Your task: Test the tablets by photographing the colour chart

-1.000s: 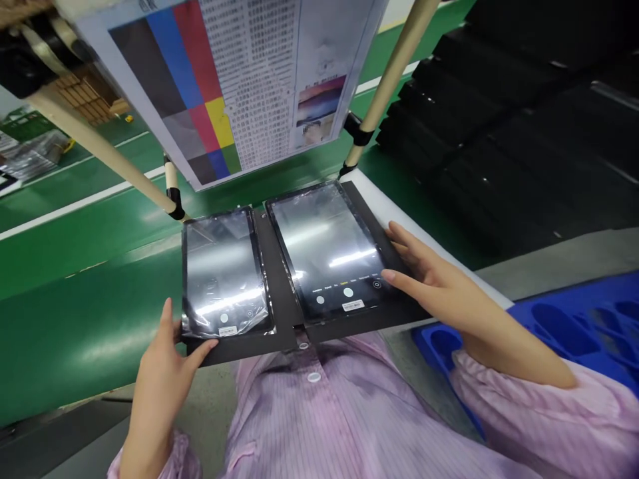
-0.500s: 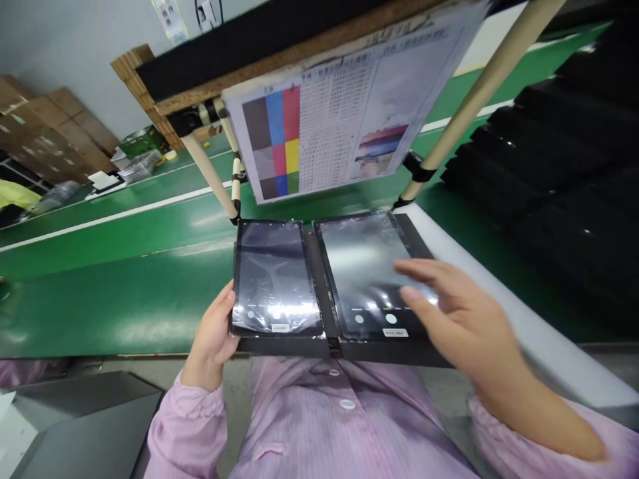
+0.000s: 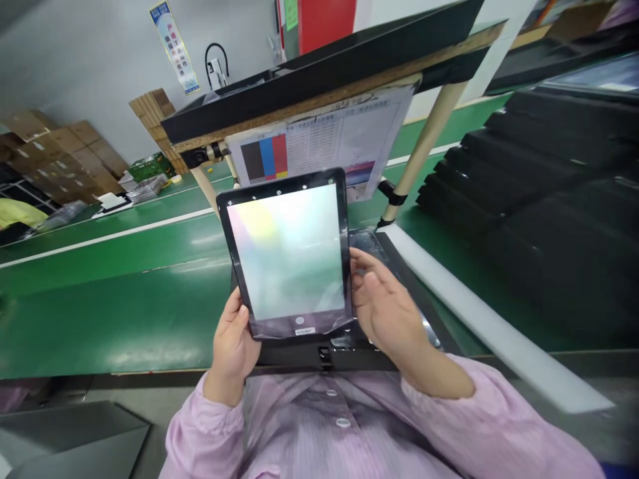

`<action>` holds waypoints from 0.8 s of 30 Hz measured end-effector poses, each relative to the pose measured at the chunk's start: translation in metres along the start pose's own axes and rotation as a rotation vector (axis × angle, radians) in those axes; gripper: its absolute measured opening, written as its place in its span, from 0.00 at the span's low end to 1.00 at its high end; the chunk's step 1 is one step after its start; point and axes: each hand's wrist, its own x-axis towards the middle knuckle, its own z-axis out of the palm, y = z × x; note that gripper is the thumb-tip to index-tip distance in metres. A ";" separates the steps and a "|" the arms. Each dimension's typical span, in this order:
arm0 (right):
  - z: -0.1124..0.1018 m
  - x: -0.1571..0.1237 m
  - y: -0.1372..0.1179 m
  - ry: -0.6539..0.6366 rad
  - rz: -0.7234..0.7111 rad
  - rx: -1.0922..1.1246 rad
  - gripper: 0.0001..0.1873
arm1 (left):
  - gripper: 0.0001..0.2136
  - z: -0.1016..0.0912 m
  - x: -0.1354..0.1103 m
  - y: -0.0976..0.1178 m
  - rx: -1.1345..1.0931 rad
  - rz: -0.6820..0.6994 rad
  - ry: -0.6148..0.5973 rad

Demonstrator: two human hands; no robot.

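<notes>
A tablet [image 3: 292, 256] in clear film is raised and tilted towards me, its screen bright with a blurred white, yellow and green picture. A small white label sits at its lower edge. My left hand [image 3: 234, 346] is closed on the lower left edge, thumb at the front. At the right edge, the fingers of my right hand [image 3: 387, 306] curl against the tablet, tips partly hidden behind it; the thumb stands off the screen. A second tablet [image 3: 367, 243] lies on a black stand [image 3: 284, 356] below, largely covered by the raised tablet and my right hand.
A printed sheet [image 3: 319, 143] with colour blocks hangs under a black-edged shelf [image 3: 319, 70] on beige posts [image 3: 426, 146]. Black stacked trays [image 3: 539, 199] stand at right, beside a white strip [image 3: 479, 313]. A green conveyor belt [image 3: 124, 313] runs leftwards. Cardboard boxes [image 3: 70, 156] are piled behind.
The left tablet has come up off the stand towards the sheet, and its screen now shows a bright picture. My right hand has moved left from over the other tablet to its edge.
</notes>
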 end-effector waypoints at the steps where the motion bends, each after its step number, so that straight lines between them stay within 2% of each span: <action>1: 0.002 0.004 -0.001 0.018 0.056 0.120 0.25 | 0.17 0.003 0.002 -0.006 0.016 0.068 0.015; 4: 0.005 0.014 -0.004 0.040 0.172 0.309 0.29 | 0.18 0.009 0.005 -0.023 0.141 0.311 0.058; 6: 0.004 0.018 -0.005 0.041 0.198 0.305 0.31 | 0.26 0.013 0.004 -0.029 0.336 0.427 0.006; 9: 0.000 0.020 -0.003 0.032 0.198 0.229 0.30 | 0.47 0.020 0.002 -0.027 0.718 0.480 -0.060; 11: -0.002 0.021 -0.001 0.021 0.181 0.160 0.31 | 0.57 0.026 0.000 -0.023 0.890 0.466 -0.019; 13: -0.003 0.021 0.000 0.034 0.165 0.116 0.34 | 0.63 0.031 0.000 -0.022 0.969 0.439 0.019; 16: -0.003 0.022 -0.001 0.054 0.172 0.121 0.37 | 0.64 0.036 0.002 -0.025 1.016 0.423 0.048; 21: -0.003 0.021 -0.004 0.014 0.222 0.152 0.35 | 0.60 0.037 0.004 -0.032 1.081 0.455 0.085; 24: -0.003 0.021 -0.003 0.030 0.205 0.167 0.35 | 0.62 0.036 0.004 -0.033 1.085 0.470 0.081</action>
